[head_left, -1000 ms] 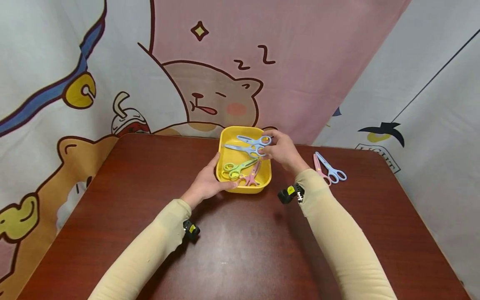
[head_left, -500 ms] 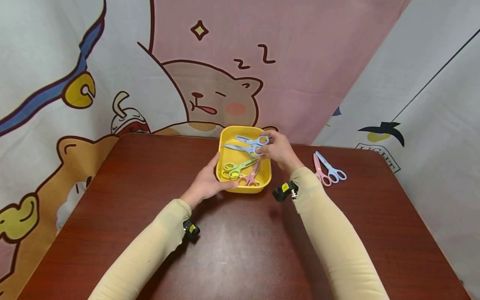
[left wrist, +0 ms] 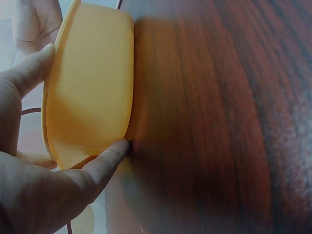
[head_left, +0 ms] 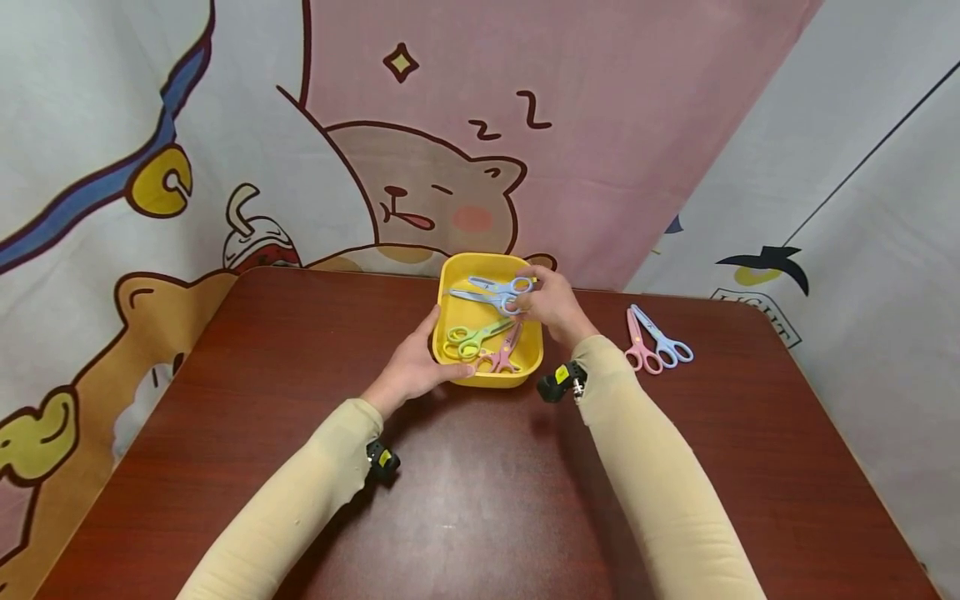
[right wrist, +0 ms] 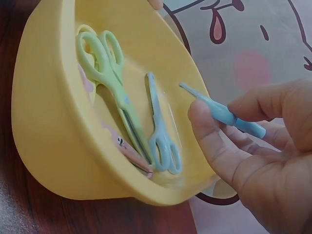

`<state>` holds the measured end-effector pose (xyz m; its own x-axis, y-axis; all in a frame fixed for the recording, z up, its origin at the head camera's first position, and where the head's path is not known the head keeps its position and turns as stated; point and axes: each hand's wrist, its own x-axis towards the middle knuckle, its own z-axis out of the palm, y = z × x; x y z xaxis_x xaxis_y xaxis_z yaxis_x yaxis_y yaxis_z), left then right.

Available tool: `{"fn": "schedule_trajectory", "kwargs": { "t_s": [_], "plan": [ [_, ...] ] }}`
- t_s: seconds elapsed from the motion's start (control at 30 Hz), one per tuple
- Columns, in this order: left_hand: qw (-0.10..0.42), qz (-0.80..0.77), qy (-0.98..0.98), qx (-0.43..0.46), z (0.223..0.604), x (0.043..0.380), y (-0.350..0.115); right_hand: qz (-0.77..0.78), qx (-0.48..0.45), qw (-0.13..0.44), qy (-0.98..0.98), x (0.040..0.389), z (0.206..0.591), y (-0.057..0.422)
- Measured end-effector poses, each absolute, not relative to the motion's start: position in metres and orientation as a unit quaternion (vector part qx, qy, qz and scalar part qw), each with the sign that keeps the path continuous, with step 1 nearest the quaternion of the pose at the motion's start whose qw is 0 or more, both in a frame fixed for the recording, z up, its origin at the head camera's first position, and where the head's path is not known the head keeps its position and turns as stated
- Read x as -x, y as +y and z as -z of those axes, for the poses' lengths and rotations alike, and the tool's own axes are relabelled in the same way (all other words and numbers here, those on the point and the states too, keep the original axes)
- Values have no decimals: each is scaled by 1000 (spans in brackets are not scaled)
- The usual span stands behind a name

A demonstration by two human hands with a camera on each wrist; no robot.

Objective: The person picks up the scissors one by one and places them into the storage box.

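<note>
A yellow plastic tray (head_left: 489, 381) sits toward the back of the table, and my left hand (head_left: 415, 358) grips its left side and near corner, the thumb on the rim. Above the tray's far right part, my right hand (head_left: 553, 307) pinches blue-handled scissors (right wrist: 222, 112) between thumb and fingers. Below them, a second pair of blue scissors (right wrist: 161, 141) lies in the tray. Green scissors (head_left: 480, 335) and pink scissors (head_left: 504, 354) lie in the near half, with something yellow partly hidden under the green pair.
To the right of the tray, pink scissors (head_left: 639, 346) and blue scissors (head_left: 662, 335) lie side by side on the brown table (head_left: 465, 500). A cartoon-printed cloth (head_left: 600, 150) hangs behind the table's far edge.
My right hand has shifted a little to the left over the tray, carrying the blue scissors closer to the other blue pair. My left hand has stayed on the tray.
</note>
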<state>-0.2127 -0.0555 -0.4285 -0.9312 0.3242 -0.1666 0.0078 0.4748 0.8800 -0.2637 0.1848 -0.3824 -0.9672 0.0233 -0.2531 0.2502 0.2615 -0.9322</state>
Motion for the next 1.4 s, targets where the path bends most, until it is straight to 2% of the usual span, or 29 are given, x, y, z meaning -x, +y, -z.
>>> {"fn": "schedule_trajectory", "kwargs": {
  "t_s": [1.4],
  "plan": [
    [146, -512, 839, -112, 432, 214, -56, 482, -94, 129, 861, 267, 398, 161]
  ]
}}
